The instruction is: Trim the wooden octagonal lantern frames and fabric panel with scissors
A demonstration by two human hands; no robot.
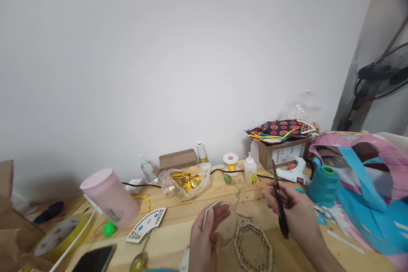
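My left hand (pixel 206 238) is closed around a thin, pale, angular piece (pixel 205 217), whose outline is partly hidden by the fingers. In my right hand (pixel 295 212) is a slim black-handled tool (pixel 281 212), held upright with its narrow tip pointing up; its exact kind is unclear. Between the hands, an octagonal wooden lattice frame (pixel 237 246) lies low on the table. A thin green cord (pixel 238 195) trails behind it from a small green bundle (pixel 227 179).
At the back stand a glue bottle (pixel 250 172), a yellow thread spool (pixel 230 162) and a bag of gold ornaments (pixel 188 182). A glue gun (pixel 293 172), teal thread cone (pixel 323 187) and pink-blue bag (pixel 366 170) sit right. Left are a pink tumbler (pixel 110 195), fan-shaped piece (pixel 147 225) and phone (pixel 94 259).
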